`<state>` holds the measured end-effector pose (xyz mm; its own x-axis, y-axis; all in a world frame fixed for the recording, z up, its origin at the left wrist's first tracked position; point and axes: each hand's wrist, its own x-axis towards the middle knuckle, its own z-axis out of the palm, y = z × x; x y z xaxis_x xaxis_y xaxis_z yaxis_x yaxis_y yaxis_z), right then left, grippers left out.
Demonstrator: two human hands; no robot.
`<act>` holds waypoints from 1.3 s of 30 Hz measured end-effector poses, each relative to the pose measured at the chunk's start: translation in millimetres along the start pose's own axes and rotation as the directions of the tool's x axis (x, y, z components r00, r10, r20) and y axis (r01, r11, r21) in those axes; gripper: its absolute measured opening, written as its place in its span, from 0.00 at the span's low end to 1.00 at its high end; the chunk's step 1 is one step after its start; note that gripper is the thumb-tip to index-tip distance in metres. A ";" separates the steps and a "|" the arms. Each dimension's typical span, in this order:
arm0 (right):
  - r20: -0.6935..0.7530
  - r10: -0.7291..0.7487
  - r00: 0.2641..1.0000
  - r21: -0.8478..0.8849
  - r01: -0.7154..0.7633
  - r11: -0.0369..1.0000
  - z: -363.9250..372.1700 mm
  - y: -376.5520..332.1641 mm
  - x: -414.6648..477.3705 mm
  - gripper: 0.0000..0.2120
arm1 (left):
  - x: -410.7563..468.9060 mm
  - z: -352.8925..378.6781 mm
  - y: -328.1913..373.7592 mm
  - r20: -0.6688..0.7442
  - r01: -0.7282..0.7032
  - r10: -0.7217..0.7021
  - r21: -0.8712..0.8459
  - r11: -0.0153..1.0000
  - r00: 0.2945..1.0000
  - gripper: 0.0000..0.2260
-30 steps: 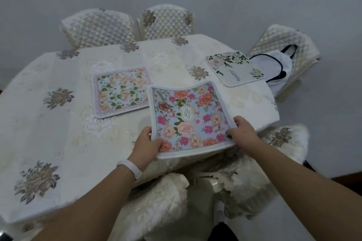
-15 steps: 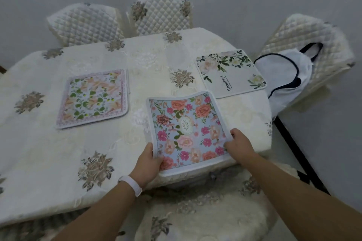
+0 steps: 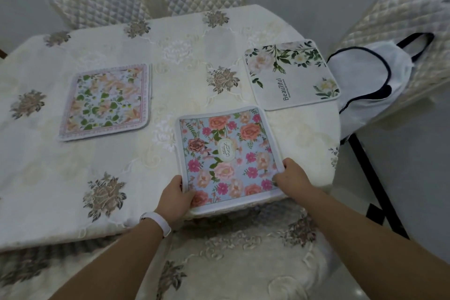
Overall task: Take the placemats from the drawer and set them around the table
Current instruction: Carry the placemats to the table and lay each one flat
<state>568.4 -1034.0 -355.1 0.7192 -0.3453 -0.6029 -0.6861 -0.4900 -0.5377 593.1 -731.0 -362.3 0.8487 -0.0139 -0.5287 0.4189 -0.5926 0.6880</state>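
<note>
Blue placemat (image 3: 226, 156) gripped by both hands

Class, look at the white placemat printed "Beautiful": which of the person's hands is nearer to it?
Right. The right hand grips the blue floral placemat at its near right corner, just below the "Beautiful" placemat. The left hand holds the opposite near corner, farther away.

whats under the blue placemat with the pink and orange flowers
The blue floral placemat lies on the cream embroidered tablecloth, its near edge overhanging the table edge. The left hand and right hand grip its near corners. Whatever lies beneath is covered.
</note>
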 end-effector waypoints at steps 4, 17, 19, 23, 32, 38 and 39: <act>0.009 -0.006 1.000 -0.024 0.006 1.000 0.9 1.5 1.2 0.06 | 1.9 4.6 -5.9 -0.035 -0.006 0.009 0.081 0.997 0.999 0.09; 0.048 -0.487 0.872 -0.620 0.408 0.670 33.0 -4.2 10.3 0.35 | 27.3 15.2 -7.8 0.045 -0.389 0.499 0.688 0.613 0.865 0.31; 0.212 -0.518 0.829 -0.680 0.506 0.531 46.3 -11.3 17.8 0.36 | 39.8 27.6 -5.1 0.175 -0.457 0.497 0.713 0.531 0.850 0.32; 0.300 -0.560 0.772 -0.700 0.577 0.421 68.5 -35.3 36.5 0.38 | 74.0 39.6 11.5 0.243 -0.508 0.516 0.723 0.469 0.821 0.32; 0.324 -0.673 0.665 -0.667 0.665 0.337 70.2 -95.3 106.4 0.44 | 155.7 25.0 57.1 0.296 -0.535 0.524 0.749 0.392 0.799 0.34; 0.249 -0.708 0.661 -0.661 0.650 0.375 70.4 -113.0 132.1 0.41 | 188.8 18.0 72.1 0.301 -0.557 0.548 0.734 0.389 0.780 0.35; 0.247 -0.706 0.663 -0.660 0.649 0.378 70.1 -114.5 134.6 0.41 | 190.9 17.7 72.4 0.303 -0.560 0.549 0.731 0.391 0.779 0.35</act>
<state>736.0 -968.2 -416.0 0.9344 0.3150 -0.1660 0.2796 -0.9378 -0.2058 779.8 -790.8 -422.2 0.7933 -0.5801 -0.1847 -0.5471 -0.8124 0.2016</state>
